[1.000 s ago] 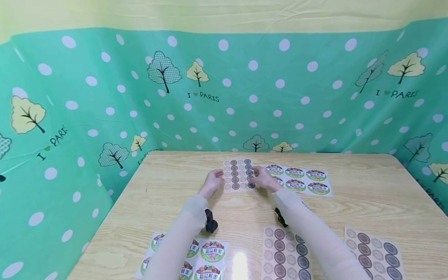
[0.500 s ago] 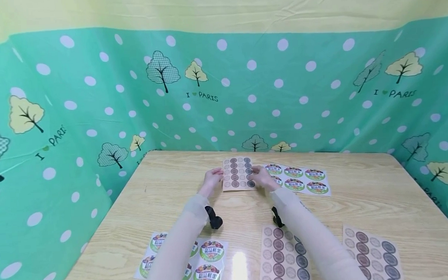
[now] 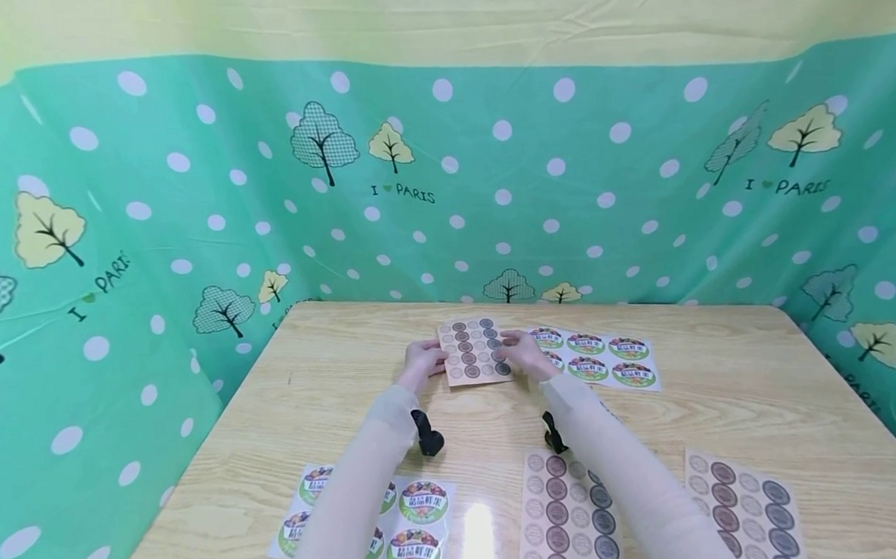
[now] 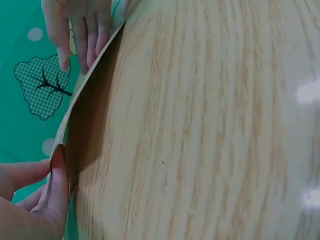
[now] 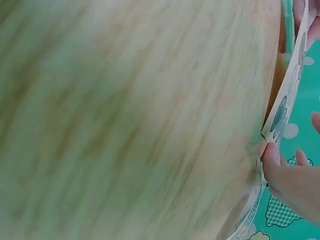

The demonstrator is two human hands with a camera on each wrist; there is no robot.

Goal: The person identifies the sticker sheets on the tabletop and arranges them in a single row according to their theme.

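Observation:
A small brown sheet of round stickers (image 3: 472, 350) is held at the far middle of the table, slightly turned, its near edge lifted. My left hand (image 3: 421, 361) pinches its left edge; in the left wrist view the thumb (image 4: 59, 182) lies on one face, fingers behind. At the opposite edge, my right hand (image 3: 525, 353) grips the sheet between thumb and finger, seen in the right wrist view as a hand (image 5: 292, 182) at the bent paper. Just right of it lies a white sheet of fruit-label stickers (image 3: 597, 358), partly covered by the right hand.
Another fruit-label sheet (image 3: 421, 522) lies at the near left, partly under the left forearm. Brown round-sticker sheets lie near front, one in the middle (image 3: 568, 516) and one at the right (image 3: 751, 508). A green dotted curtain (image 3: 444, 188) hangs behind the wooden table (image 3: 332, 385).
The brown sheet has turned slightly and its near edge has come up off the table. My left hand has closed in on its left edge; my right hand stays nearly in place.

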